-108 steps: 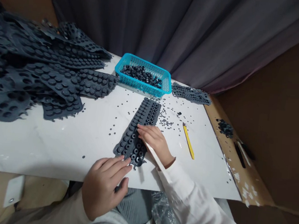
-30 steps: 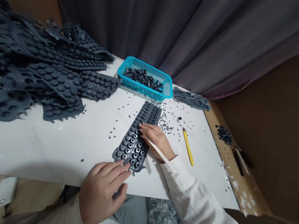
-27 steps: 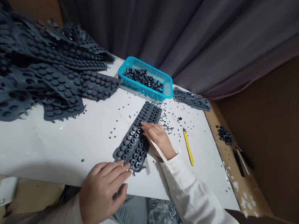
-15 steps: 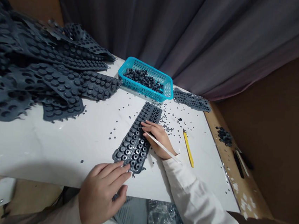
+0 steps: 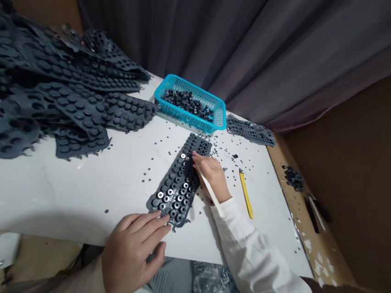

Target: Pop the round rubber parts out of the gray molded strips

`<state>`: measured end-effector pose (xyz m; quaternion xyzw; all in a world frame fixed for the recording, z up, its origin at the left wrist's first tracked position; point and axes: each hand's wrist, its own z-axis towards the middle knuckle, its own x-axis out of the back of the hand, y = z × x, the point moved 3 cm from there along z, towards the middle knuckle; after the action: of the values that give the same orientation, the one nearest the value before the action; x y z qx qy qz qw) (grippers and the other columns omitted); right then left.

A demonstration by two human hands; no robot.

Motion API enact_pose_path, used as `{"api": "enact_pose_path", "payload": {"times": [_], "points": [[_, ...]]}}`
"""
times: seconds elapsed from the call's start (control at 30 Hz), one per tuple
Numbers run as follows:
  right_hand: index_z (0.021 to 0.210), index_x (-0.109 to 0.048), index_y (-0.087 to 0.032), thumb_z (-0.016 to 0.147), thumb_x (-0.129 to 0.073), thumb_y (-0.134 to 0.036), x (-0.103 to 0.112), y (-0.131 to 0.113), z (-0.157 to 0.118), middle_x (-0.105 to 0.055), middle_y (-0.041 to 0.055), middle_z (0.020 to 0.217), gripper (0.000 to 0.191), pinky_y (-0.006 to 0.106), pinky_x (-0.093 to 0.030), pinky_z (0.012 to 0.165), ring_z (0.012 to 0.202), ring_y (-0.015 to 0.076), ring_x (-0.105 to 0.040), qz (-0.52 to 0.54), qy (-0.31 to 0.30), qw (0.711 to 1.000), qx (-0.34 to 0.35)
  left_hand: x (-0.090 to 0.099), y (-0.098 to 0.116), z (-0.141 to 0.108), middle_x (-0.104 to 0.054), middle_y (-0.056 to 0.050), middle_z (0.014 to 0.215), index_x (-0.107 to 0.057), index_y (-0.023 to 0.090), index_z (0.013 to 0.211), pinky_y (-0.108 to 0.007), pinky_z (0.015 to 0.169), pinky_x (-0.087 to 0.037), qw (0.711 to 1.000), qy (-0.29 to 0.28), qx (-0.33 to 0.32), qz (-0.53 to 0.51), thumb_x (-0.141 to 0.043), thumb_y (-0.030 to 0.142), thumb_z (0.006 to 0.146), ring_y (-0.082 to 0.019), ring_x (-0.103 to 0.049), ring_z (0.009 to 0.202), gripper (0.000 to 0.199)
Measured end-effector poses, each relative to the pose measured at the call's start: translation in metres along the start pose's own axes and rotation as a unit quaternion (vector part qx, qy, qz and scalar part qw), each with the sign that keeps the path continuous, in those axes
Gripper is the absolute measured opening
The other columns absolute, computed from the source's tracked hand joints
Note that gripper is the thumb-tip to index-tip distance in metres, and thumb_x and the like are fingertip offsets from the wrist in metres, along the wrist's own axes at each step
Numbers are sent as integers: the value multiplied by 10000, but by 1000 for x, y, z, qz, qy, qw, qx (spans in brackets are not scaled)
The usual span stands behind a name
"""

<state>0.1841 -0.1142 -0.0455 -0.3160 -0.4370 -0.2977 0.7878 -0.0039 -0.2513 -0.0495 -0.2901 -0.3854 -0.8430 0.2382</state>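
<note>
A dark grey rubber sheet [image 5: 174, 181] with rows of round raised studs, many with a hole in the top, lies lengthwise away from me on the table. My left hand [image 5: 137, 249] rests at its near end, fingers stretched out and fingertips on the edge. My right hand [image 5: 213, 176] is closed around a thin white stick [image 5: 208, 188], its fingertips over the right half of the sheet, past the middle. The stick's tip is hidden by the fingers. Small dark discs [image 5: 228, 143] are scattered around the sheet's far end.
Behind the sheet stands a blue basket [image 5: 198, 121] holding many small dark pieces. A heap of studded sheets [image 5: 82, 103] fills the left. To the right lie a yellow cutter [image 5: 246, 195], another sheet [image 5: 250, 131] and a small dark pile [image 5: 293, 178]. A grey curtain [image 5: 227, 34] hangs behind.
My right hand has moved slightly away from me and to the right along the sheet, and the white stick now slants more steeply. My left hand and the sheet have stayed put.
</note>
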Motion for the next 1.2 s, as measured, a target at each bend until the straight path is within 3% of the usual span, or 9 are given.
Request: {"api": "enact_pose_path", "payload": {"times": [0.1,0.27,0.53,0.77,0.9,1.07,1.2], "points": [[1024,-587,-201,914,-458,-259,3,5,1,-645,86,1162,179,398,-475,893,1075,207,-589,49,28,998,-41,0,0,0,-707,30,1000,-678,228,946,-338,773,-433,1000,1,-1,-1,-520,131,763,-187,-629,936,260],[1019,-596,-218,896,-499,-292,-1,1,-1,-638,54,1182,172,423,-439,970,1186,201,-518,111,-34,993,-30,0,0,1,-711,25,987,-681,228,938,-334,768,-436,1000,3,-1,3,-515,134,764,-188,-631,925,258],[1018,-603,-224,902,-483,-301,-3,-1,0,-653,59,1155,183,425,-442,958,1184,201,-523,100,-45,994,-21,1,0,2,-713,16,976,-683,227,933,-329,760,-448,1000,5,-3,4,-515,134,760,-182,-633,918,258],[1028,-602,-212,915,-468,-273,-5,3,5,-653,64,1156,186,409,-454,907,1123,208,-567,35,-50,998,28,0,0,0,-710,28,989,-684,223,929,-334,766,-442,1000,3,1,0,-520,134,759,-182,-632,931,253],[1018,-610,-214,925,-440,-275,-1,11,11,-659,79,1137,203,395,-474,890,1041,199,-613,49,-21,999,8,1,0,1,-713,15,979,-687,226,923,-331,766,-450,1000,7,-2,4,-508,128,760,-184,-634,925,261],[1045,-604,-218,907,-478,-294,7,15,8,-649,78,1149,202,386,-481,934,1099,191,-588,173,50,981,-66,2,1,3,-712,22,979,-684,231,951,-331,761,-450,1000,11,-4,1,-505,131,765,-183,-635,918,277],[979,-654,-206,878,-534,-293,6,13,-1,-661,93,1123,179,399,-487,930,1071,202,-602,222,62,967,-105,1,1,3,-710,27,990,-678,232,981,-336,764,-442,1000,9,-2,-1,-507,128,765,-188,-632,929,294]]}}
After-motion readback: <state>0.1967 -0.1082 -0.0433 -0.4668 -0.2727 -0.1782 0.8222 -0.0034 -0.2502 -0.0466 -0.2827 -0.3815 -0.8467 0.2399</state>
